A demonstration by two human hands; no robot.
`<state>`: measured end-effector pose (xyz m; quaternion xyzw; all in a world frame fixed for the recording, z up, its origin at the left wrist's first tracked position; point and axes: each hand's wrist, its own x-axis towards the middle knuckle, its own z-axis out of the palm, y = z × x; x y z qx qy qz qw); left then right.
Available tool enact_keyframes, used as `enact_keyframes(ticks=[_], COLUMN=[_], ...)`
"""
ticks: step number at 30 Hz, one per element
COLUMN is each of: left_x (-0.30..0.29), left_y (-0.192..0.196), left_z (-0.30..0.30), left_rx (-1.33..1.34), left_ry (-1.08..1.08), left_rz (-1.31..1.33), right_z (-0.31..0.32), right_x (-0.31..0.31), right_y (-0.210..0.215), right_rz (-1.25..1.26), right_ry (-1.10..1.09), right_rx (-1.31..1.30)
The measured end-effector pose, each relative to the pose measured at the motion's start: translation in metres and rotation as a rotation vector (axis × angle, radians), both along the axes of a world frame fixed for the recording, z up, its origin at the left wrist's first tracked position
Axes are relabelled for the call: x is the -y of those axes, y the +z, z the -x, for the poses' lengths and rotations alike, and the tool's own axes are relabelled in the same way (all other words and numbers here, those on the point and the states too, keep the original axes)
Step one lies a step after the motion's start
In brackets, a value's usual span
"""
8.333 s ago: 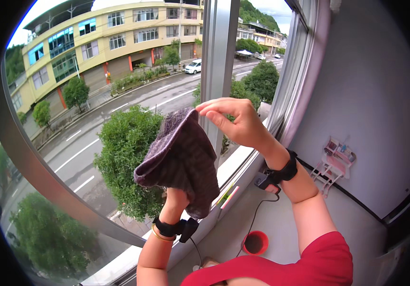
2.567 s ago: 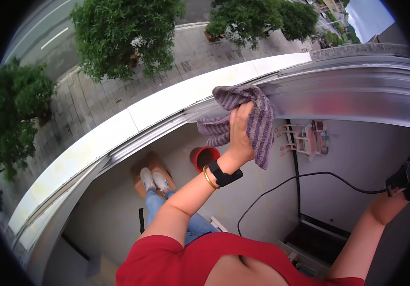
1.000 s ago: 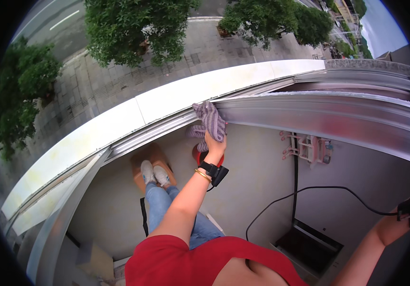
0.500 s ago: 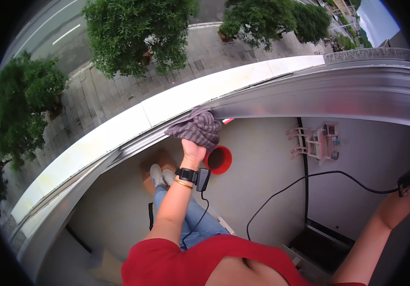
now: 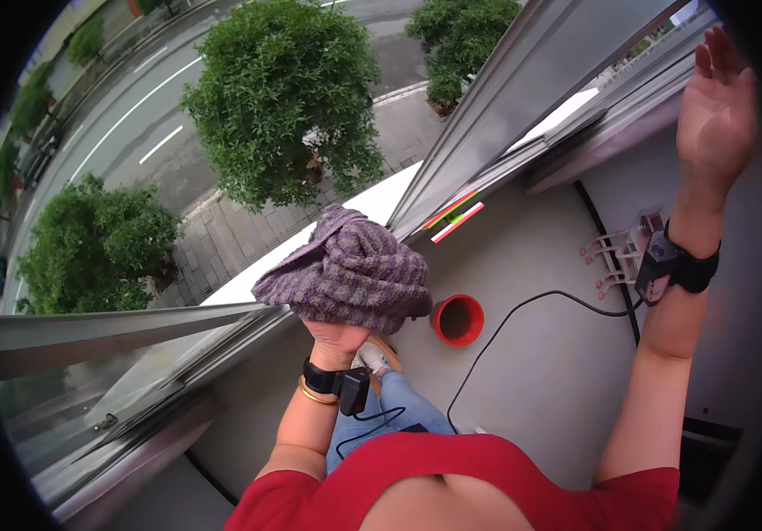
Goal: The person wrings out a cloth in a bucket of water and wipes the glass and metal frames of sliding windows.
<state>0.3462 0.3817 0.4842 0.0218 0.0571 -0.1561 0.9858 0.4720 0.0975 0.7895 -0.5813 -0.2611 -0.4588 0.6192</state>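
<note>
A purple-and-grey striped towel (image 5: 359, 274) lies bunched in my left hand (image 5: 337, 336), whose fingers are mostly hidden beneath it. The towel is over the window track (image 5: 248, 332), at the gap between two metal-framed window panels. My right hand (image 5: 717, 128) is raised at the upper right, palm showing and fingers stretched out, with nothing in it. Close to that hand runs the window frame (image 5: 655, 88); whether they touch I cannot tell.
On the floor stands a red bucket (image 5: 458, 320). A black cable (image 5: 514, 310) runs from my right wrist. A pinkish-white rack (image 5: 624, 257) is at the right. Outside are a tree (image 5: 284, 97), a pavement and a road, far below the window.
The view has turned. My right hand has risen from the lower right to the upper right, its palm now showing. The left hand keeps hold of the towel, which appears larger and lower.
</note>
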Motion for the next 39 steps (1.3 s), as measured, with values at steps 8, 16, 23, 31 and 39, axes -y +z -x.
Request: enact_keyframes(ticks=[8,16,23,31,39], left_x=[0.024,0.026,-0.056,-0.093,-0.097], left_y=[0.072,0.023,-0.051,-0.032,-0.012], left_z=[-0.002,-0.033,-0.008,0.023,0.035], left_rx=[0.13,0.012,0.615,0.305,0.358], left_ry=[-0.162,-0.384,-1.072,-0.717,-0.793], left_rz=[0.05,-0.487,-1.74,-1.785,-1.856], right_z=[0.143,0.176,0.181,0.181,0.113], right_x=[-0.023,-0.022,0.032,0.036,-0.001], right_y=[-0.264,-0.236,-0.273,-0.288,-0.205], right_rz=[0.555,-0.003,1.14,0.154,-0.179], right_ry=[0.607,0.57,-0.352,-0.086,-0.013], right_rx=[-1.042,-1.161,-1.267,-0.965,-0.481])
